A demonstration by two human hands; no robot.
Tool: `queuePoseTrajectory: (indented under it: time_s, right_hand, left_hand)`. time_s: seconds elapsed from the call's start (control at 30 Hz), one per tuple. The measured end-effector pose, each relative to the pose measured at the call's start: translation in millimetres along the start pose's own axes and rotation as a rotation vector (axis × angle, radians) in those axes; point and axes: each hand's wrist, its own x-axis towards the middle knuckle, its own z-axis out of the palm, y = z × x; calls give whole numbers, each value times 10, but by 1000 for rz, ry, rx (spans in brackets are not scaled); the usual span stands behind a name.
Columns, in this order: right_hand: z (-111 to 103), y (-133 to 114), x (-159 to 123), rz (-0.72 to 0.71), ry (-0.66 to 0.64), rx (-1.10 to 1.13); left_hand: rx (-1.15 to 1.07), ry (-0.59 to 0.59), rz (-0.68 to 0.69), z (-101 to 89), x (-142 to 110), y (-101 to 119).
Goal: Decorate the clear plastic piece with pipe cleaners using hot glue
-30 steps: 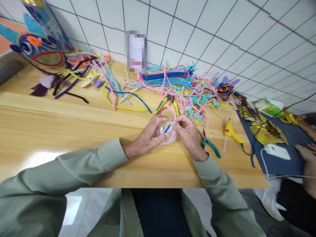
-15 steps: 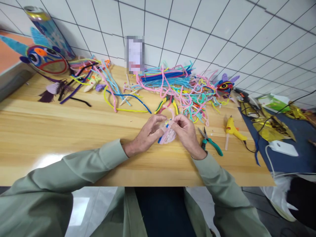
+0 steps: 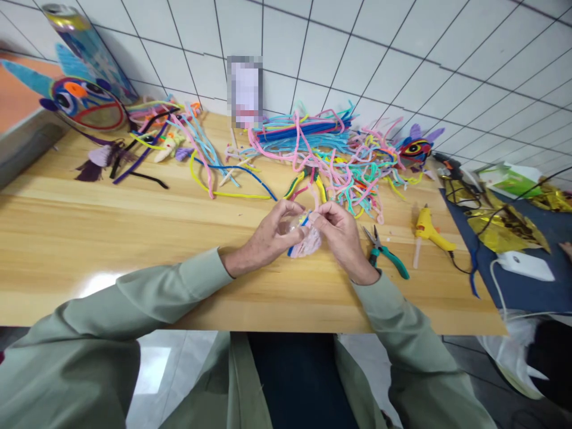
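Note:
Over the middle of the table, both hands hold a small pipe-cleaner craft piece, fuzzy pale pink with a blue strip along one side and some yellow near the top. My left hand grips its left edge, thumb on the blue strip, where something clear shows under the fingers. Thumb and fingertips of my right hand pinch the upper right part of the piece; what lies between those fingertips is hidden. Just beyond the hands lie yellow-handled pliers, partly covered. Teal-handled needle-nose pliers rest right of my right hand.
Loose and bundled pipe cleaners spread along the tiled wall beside a blurred phone. A yellow glue gun lies right, with its cord. Left stand a decorated mask-like craft and a tall can.
The view has shifted slightly, so the tabletop things sit a little farther right. Both hands stay on the craft piece, with only small finger movements.

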Motion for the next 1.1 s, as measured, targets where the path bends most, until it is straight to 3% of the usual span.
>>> queuePoseTrajectory:
  time_s: [0.67, 1.1]
  right_hand:
    - [6, 111, -6, 28, 26, 108]
    - [39, 148, -8, -7, 41, 110]
  left_hand:
    - [34, 16, 79, 4, -37, -89]
    - [-110, 5, -56, 24, 15, 61]
